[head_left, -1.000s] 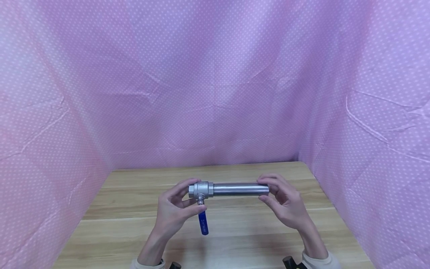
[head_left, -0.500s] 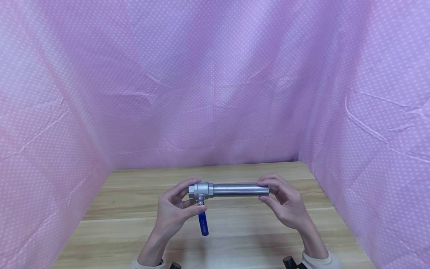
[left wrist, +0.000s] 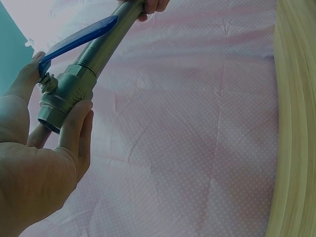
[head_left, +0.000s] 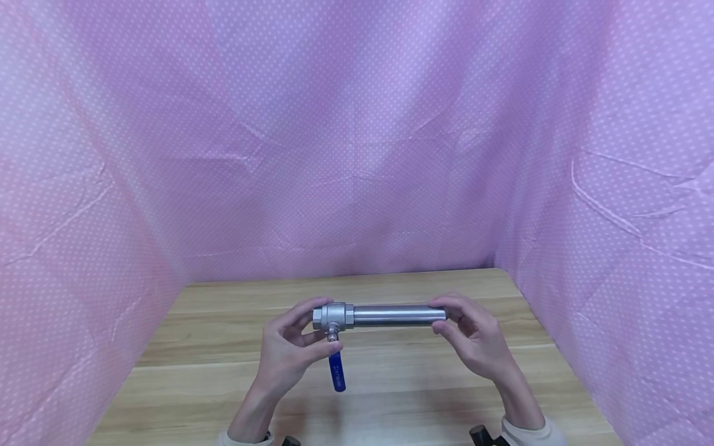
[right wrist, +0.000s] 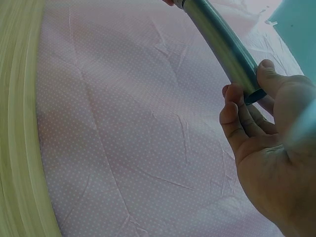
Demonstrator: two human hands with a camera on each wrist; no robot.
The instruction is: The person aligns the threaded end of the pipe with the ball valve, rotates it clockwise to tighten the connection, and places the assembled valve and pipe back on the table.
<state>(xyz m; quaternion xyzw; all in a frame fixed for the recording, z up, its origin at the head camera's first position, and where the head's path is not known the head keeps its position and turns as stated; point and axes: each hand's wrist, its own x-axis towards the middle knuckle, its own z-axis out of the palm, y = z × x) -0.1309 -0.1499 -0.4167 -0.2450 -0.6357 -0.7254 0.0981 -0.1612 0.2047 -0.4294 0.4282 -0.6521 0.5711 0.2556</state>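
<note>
One pipe [head_left: 393, 315] runs crosswise from the valve [head_left: 334, 316], gripped in the half-closed left hand [head_left: 284, 347], to the half-closed right hand [head_left: 482, 344], fingers and thumb pinching its free end.

Pale sleeve cuffs [head_left: 534, 432], bare hands [head_left: 481, 344], black wrist fittings [head_left: 480, 435]
</note>
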